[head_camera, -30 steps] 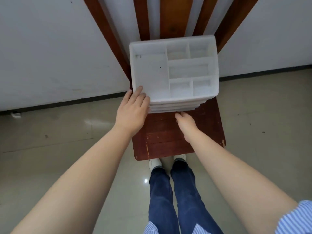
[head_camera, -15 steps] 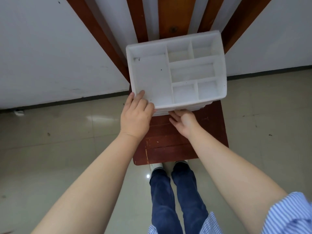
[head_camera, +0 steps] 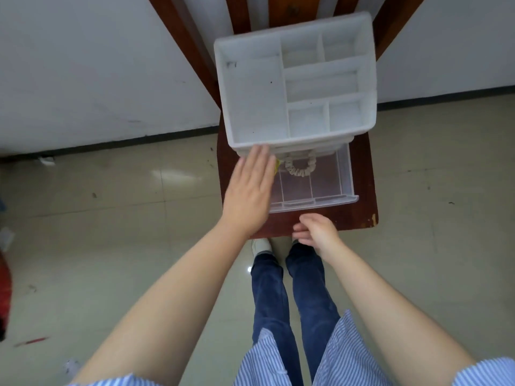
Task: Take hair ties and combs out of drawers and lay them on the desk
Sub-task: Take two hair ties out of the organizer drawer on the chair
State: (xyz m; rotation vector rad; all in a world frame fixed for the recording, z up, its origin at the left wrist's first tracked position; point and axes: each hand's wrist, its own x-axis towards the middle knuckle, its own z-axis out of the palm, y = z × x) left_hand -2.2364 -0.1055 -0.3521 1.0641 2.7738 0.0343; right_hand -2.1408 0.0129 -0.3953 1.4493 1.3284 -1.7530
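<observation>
A white plastic organizer (head_camera: 250, 107) with divided top compartments stands on a small dark red wooden desk (head_camera: 362, 168). One clear drawer (head_camera: 326, 185) is pulled out toward me. A beige scrunchie hair tie (head_camera: 301, 165) lies at the drawer's back, half under the organizer. Something yellow (head_camera: 277, 167) peeks out beside my left hand. No comb can be seen. My left hand (head_camera: 248, 193) lies flat, fingers together, over the drawer's left part, fingertips touching the organizer's front corner. My right hand (head_camera: 315, 229) hovers just in front of the drawer with loosely curled fingers, holding nothing.
The desk is narrow, with a chipped front right corner (head_camera: 373, 218), and stands against a white wall with wooden slats (head_camera: 195, 45). My legs and shoes (head_camera: 262, 246) are just below the desk's front edge. A red object (head_camera: 4, 296) sits at the far left on the floor.
The drawer has slid out toward me, exposing the scrunchie. My right hand drew back from the drawer front and let go. My left hand flattened over the drawer's left side.
</observation>
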